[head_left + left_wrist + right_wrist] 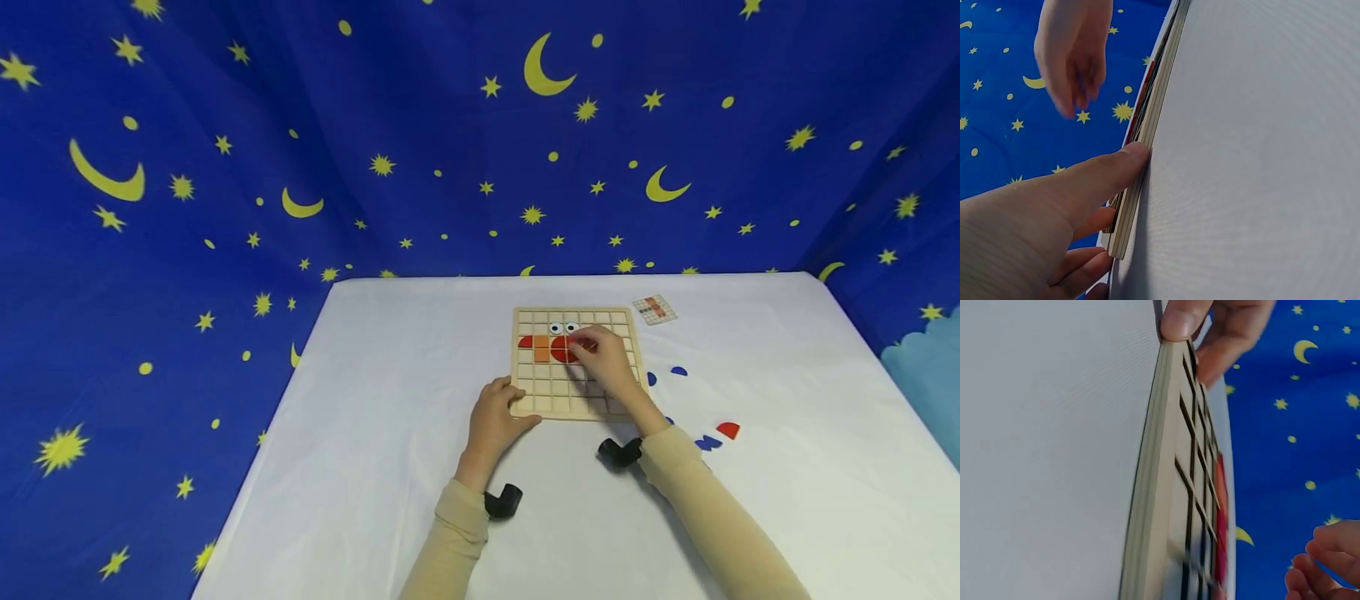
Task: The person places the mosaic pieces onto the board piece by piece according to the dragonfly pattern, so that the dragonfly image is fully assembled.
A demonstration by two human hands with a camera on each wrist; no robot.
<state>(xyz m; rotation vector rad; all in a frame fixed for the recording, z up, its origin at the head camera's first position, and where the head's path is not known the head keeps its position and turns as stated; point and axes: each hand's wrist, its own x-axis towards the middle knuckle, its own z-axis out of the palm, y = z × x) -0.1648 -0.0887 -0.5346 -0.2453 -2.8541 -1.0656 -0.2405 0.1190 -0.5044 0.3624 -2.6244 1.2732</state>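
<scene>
A square wooden grid board (543,405) lies flat on the white table. My left hand (495,417) holds its near left corner, the thumb (1132,153) against the front edge and the other fingers around the left side. Over the board's right half hovers my right hand (609,362), fingers bent downward beside the red pieces (560,350); no piece shows between them. Two round eye pieces (556,328) sit just above the red ones. To their left are orange pieces (542,348) and another red piece (526,342). My right hand hides part of the grid.
A small pattern card (655,309) lies beyond the board's far right corner. Loose blue pieces (678,371) and a red piece (728,430) are scattered to the right. Black curved attachments (619,453) sit at both wrists. A blue star-patterned curtain (450,125) surrounds the table.
</scene>
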